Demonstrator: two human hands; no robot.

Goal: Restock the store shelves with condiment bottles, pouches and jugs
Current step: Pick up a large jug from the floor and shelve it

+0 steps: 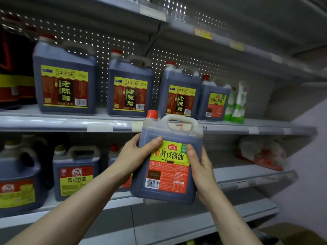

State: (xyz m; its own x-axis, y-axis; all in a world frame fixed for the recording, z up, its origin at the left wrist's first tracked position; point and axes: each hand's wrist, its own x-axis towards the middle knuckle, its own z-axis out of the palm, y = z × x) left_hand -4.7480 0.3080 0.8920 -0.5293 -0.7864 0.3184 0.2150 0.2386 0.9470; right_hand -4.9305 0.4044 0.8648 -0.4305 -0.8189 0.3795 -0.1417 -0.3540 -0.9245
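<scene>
I hold a dark soy sauce jug [168,167] upright in front of the shelves, its red cap and white handle on top and its green and red label facing me. My left hand [134,154] grips its left side, thumb across the label's top. My right hand [200,165] grips its right side. The jug hangs just below the front edge of the upper shelf [99,127]. On that shelf stand three vinegar jugs [129,85], a matching soy sauce jug [214,99] and green pouches [237,105].
The lower shelf [247,175] carries soy sauce jugs with red and yellow labels [76,172] at the left and a red and white bag [261,154] at the right. A cardboard box [292,234] sits at the bottom right. Higher shelves run overhead.
</scene>
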